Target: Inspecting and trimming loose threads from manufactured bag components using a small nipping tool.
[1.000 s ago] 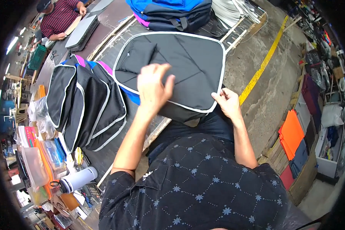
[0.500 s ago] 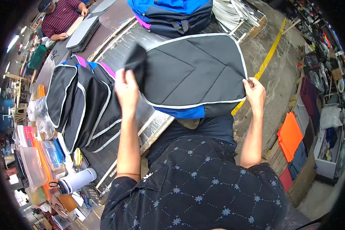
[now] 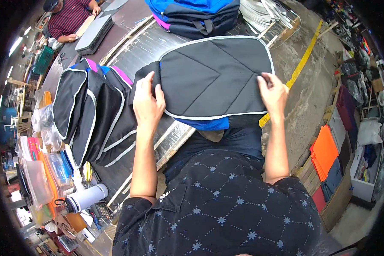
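Taking clock hours from the middle of our view, we see at eight o'clock a pale bottle (image 3: 87,198), lying on its side near some clear plastic packs (image 3: 36,181); between ten and eleven a co-worker (image 3: 70,19) in a striped top sits over work by a stack of grey panels (image 3: 91,40); at nine, black bag pieces (image 3: 98,123) with white edging and bits of pink and blue stand folded together on the dark counter (image 3: 132,51).

At ten o'clock our left grip (image 3: 148,104) lies over a loose black flap (image 3: 144,72), thumb and fingers spread apart; at twelve a blue and black backpack (image 3: 196,19) rests on the counter; just before one is the black panel (image 3: 209,81) before us, white-edged and stitched in chevrons, with blue cloth (image 3: 211,123) showing under its lower edge.

At one we have white strips (image 3: 262,15) in a bundle; at two our right grip (image 3: 275,96) sits at the panel's right end, fingers curled, and we cannot tell whether it pinches anything; beyond runs a yellow floor line (image 3: 304,64); at three hang orange sheets (image 3: 323,149).
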Motion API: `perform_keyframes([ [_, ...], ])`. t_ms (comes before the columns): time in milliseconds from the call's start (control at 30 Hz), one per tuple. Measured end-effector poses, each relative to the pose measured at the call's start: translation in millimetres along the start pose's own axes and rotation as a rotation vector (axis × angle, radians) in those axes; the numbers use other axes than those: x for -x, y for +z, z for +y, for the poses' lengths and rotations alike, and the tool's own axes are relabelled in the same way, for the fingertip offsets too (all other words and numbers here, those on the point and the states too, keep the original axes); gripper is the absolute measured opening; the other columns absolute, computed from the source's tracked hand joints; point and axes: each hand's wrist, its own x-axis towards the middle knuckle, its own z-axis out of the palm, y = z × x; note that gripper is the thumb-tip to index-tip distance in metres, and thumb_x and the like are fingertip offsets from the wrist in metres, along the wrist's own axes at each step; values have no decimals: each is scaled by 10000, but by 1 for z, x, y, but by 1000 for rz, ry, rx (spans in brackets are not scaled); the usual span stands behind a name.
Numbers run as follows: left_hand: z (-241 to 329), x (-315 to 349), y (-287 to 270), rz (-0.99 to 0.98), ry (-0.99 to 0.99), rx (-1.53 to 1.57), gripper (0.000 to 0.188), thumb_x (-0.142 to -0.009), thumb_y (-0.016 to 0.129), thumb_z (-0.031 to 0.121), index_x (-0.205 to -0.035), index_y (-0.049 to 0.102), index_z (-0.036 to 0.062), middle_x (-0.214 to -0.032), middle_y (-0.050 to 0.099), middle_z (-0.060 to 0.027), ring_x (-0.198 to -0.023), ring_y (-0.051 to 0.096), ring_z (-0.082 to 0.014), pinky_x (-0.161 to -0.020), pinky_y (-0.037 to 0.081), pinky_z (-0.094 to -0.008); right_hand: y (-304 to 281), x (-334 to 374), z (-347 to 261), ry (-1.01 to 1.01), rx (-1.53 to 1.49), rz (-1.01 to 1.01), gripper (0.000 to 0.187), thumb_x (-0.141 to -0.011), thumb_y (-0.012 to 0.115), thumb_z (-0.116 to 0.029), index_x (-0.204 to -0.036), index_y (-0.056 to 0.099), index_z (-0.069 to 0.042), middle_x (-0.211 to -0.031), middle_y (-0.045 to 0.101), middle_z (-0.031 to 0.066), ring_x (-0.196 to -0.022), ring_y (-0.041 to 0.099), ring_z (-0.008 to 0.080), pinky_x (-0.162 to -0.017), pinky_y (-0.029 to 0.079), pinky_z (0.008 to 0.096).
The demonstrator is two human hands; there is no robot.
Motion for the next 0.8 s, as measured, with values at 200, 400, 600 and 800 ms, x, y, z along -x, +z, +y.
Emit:
perform_keyframes([
  [200,-38,-28,47,-96,-251,-247,502,-1019,682,395,-1336,651,7,-1096,721,-255,-1018,716,-462,-940,572,-509,43,8,-13,-193,130,-73,259,-886,837,-342,-1056,809,-148,-936,794,10,-857,716,190,-898,391,385],
  [400,-68,-23,57,-90,-395,198,384,-1060,667,328,-882,686,-12,-723,670,-93,-702,610,-162,-680,498,-367,44,8,-3,-249,104,-98,194,-929,813,-268,-1062,801,-128,-895,795,37,-832,737,183,-931,443,386],
  [600,-74,20,58,100,-721,1086,386,-1127,607,328,-1251,705,-24,-1139,752,-63,-981,677,-148,-921,535,-303,-16,12,30,256,183,115,474,-979,789,-427,-1230,701,-35,-1149,774,178,-1048,753,317,-947,556,429],
  [800,-52,32,54,298,-761,1330,458,-1155,532,365,-1350,648,-33,-1271,724,-107,-1101,674,-198,-1002,525,-332,2,14,102,454,-478,-310,370,-1069,695,-252,-1365,673,-30,-1135,726,31,-997,678,98,-757,563,260],
])
